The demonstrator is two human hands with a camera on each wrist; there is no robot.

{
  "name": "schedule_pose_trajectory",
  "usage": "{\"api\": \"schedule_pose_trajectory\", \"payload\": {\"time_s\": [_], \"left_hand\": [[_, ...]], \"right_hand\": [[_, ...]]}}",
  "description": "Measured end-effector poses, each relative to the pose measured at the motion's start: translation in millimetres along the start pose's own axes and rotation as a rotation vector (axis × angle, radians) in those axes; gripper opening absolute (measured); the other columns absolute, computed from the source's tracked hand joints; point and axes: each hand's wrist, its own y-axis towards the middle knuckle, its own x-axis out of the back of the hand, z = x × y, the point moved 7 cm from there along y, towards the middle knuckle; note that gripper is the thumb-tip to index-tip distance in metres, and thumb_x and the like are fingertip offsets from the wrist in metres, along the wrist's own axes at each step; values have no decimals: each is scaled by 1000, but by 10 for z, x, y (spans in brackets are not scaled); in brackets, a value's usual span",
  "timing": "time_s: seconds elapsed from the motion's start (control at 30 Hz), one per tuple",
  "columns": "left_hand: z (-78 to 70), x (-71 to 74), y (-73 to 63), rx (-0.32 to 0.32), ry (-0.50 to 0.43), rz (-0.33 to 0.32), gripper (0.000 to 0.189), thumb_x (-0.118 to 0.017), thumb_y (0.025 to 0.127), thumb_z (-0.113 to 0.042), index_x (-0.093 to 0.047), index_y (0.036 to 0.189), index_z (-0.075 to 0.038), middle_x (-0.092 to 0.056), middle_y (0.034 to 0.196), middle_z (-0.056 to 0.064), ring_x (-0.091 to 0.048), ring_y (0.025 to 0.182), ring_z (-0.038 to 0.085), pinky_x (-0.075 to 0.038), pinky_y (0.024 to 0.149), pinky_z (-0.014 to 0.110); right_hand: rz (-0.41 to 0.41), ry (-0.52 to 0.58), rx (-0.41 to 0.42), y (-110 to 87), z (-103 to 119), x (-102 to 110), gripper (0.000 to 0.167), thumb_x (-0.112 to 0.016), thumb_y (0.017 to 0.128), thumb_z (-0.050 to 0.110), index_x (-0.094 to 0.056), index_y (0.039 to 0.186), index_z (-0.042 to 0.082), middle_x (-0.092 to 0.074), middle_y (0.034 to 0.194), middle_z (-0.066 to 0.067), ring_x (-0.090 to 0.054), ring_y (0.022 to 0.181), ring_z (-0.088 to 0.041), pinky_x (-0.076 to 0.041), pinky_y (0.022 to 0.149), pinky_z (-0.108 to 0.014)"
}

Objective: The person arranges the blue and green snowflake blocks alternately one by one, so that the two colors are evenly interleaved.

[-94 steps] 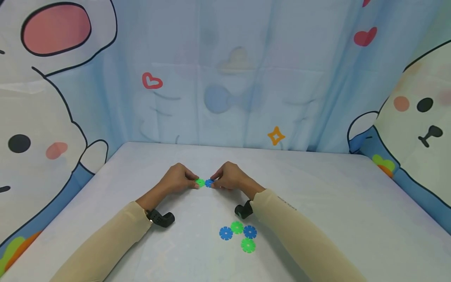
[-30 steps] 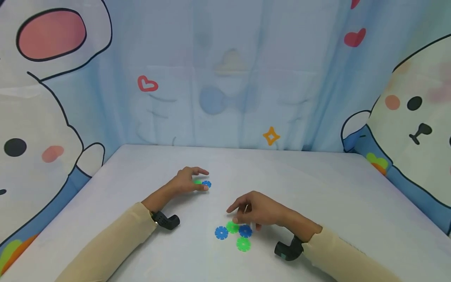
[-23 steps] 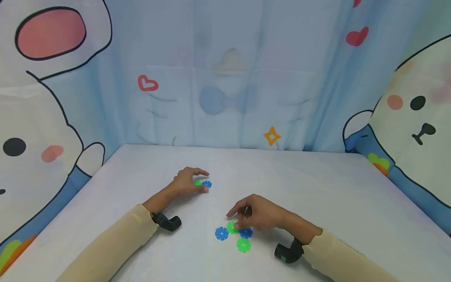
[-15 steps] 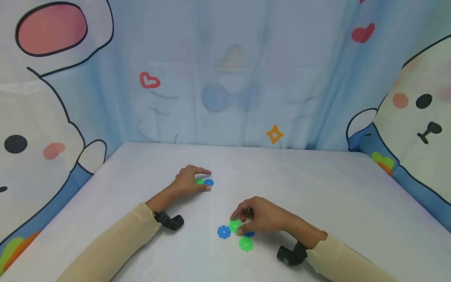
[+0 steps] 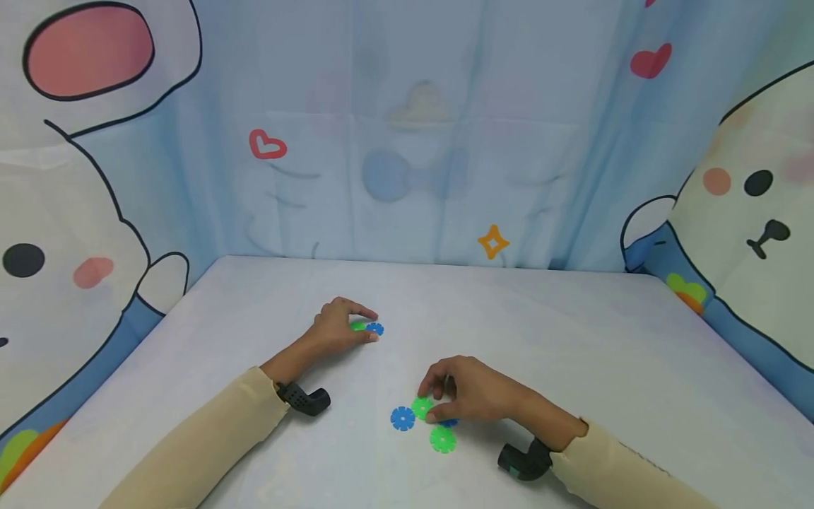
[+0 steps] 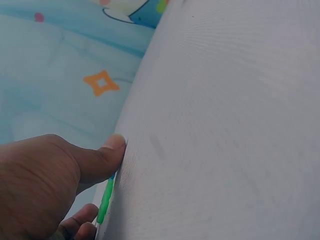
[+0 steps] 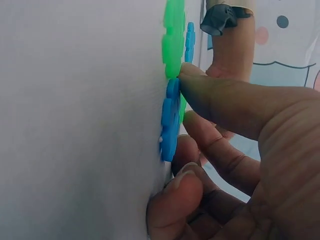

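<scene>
My right hand (image 5: 473, 387) has its thumb and index finger at opposite edges of a green notched disc (image 5: 422, 408), pinching it at the table. Partly under this hand lies a blue notched disc (image 5: 449, 423), seen edge-on as a blue disc (image 7: 170, 125) in the right wrist view. A second blue disc (image 5: 403, 418) and a nearer green disc (image 5: 443, 439) lie alongside. Farther back, my left hand (image 5: 337, 328) rests with thumb and index finger spread around another blue disc (image 5: 375, 329) and a green disc (image 5: 357, 326), which sit side by side. The palm side partly hides that green one.
The white tabletop (image 5: 286, 459) ends at a light blue printed curtain (image 5: 407, 233) behind. Dark wrist cameras are strapped on the left wrist (image 5: 305, 400) and right wrist (image 5: 526, 461), below tan sleeves.
My right hand has come from the far pair of discs to the near cluster, and its fingers have closed on the green disc. The left hand has spread its fingers at the far pair.
</scene>
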Motion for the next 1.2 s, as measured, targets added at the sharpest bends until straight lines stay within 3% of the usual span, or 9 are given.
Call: {"api": "schedule_pose_trajectory", "payload": {"time_s": [0.3,0.93,1.2], "left_hand": [[-3,7,-15,15,-2,-6,31,-79,82,-36,-75,111,-27,-50,143,15,-39,138,38,-30,109,61],[0,1,-20,-11,8,-22,26,-78,84,-35,-76,108,-27,-51,140,14,-41,136,38,-32,108,60],[2,0,-12,-12,13,-20,26,-78,84,-36,-76,108,-27,-51,141,14,-41,136,39,-32,108,61]], "right_hand": [[5,-2,-28,-14,26,-18,21,-81,81,26,-66,96,21,-59,85,7,-51,70,-8,-44,64,-23],[36,15,18,-5,54,-51,22,-79,83,19,-62,96,25,-61,89,9,-52,71,-7,-46,66,-22],[50,-18,48,-21,81,-79,31,-80,82,34,-67,109,29,-59,91,11,-53,74,-8,-46,68,-21]]}}
